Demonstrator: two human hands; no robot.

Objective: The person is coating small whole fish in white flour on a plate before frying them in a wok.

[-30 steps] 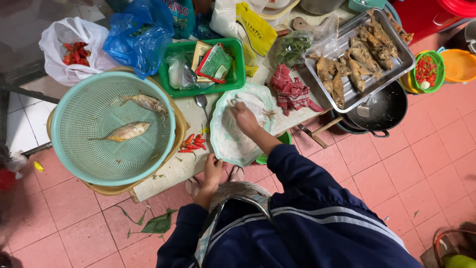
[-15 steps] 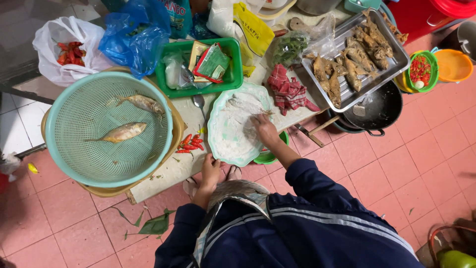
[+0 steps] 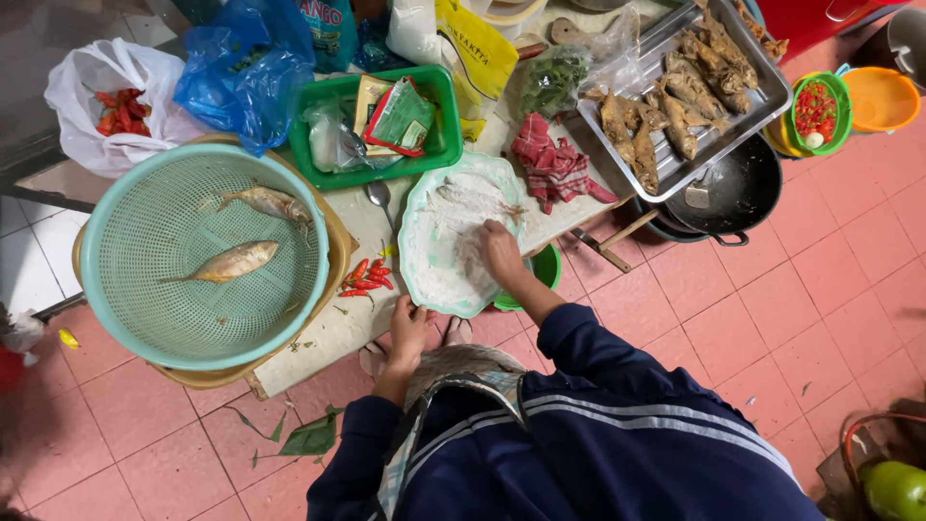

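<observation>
Cataloguing from the left of the frame across to the right.

Item: teal colander (image 3: pixel 125 318), left of centre, holding two raw fish; the nearer fish (image 3: pixel 234 260) lies with its long axis running lower left to upper right, the second fish (image 3: pixel 265 201) above it nearer the rim.

Item: red chillies (image 3: pixel 367 277), loose on the pale board (image 3: pixel 328 328) between colander and plate.

Item: my left hand (image 3: pixel 407 333), lower centre, resting on the board's near edge just below the plate's rim; fingers curled loosely, holding nothing that I can see.

Item: floured plate (image 3: pixel 417 232), centre, pale green rim, flour spread across it.

Item: coated fish (image 3: pixel 468 196), on the upper part of the plate, long axis near level, tail toward the right. It lies just above my right fingertips, toward the top of the frame.

Item: my right hand (image 3: pixel 502 253), centre, palm down on the flour, fingers together and slightly bent; whether they pinch flour I cannot tell. This hand is by far the nearer to the coated fish.

Item: red checked cloth (image 3: pixel 552 164), right of the plate.

Item: metal tray (image 3: pixel 617 154) of fried fish, upper right, well apart from both hands.
</observation>
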